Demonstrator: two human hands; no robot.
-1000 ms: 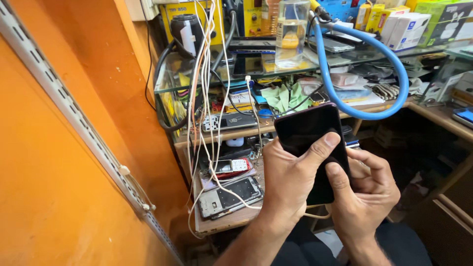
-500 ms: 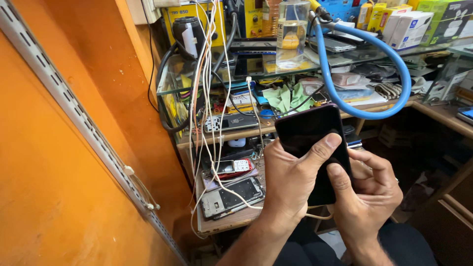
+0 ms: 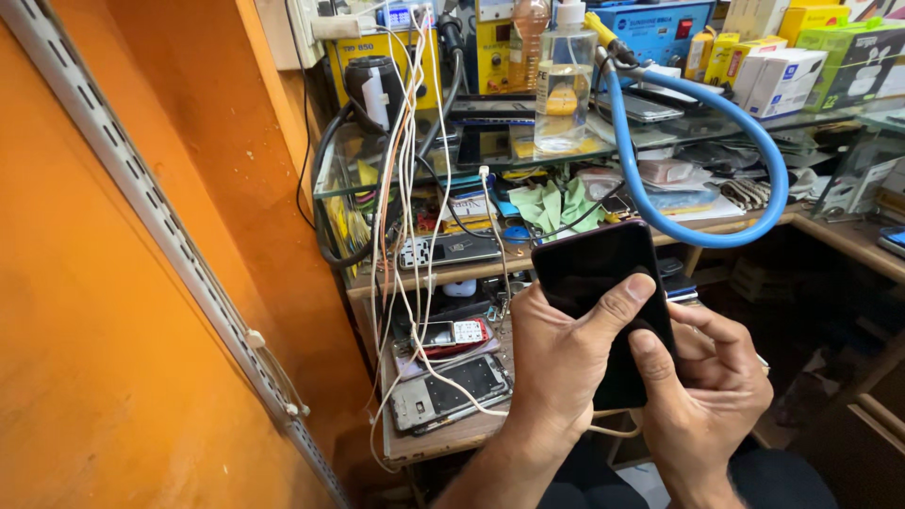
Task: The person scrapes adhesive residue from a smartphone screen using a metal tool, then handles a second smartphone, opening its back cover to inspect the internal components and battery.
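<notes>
Both hands grip the dark phone (image 3: 603, 292) upright above the near worktop (image 3: 443, 438), left hand (image 3: 556, 363) fingers wrapped around it, right hand (image 3: 702, 391) thumb pressing its face; a steady hold seems needed.

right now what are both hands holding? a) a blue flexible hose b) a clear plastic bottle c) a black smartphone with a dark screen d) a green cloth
c: the left hand and the right hand both grip the black smartphone with a dark screen, thumbs on its glass; the clear plastic bottle stands on the glass shelf behind.
</notes>
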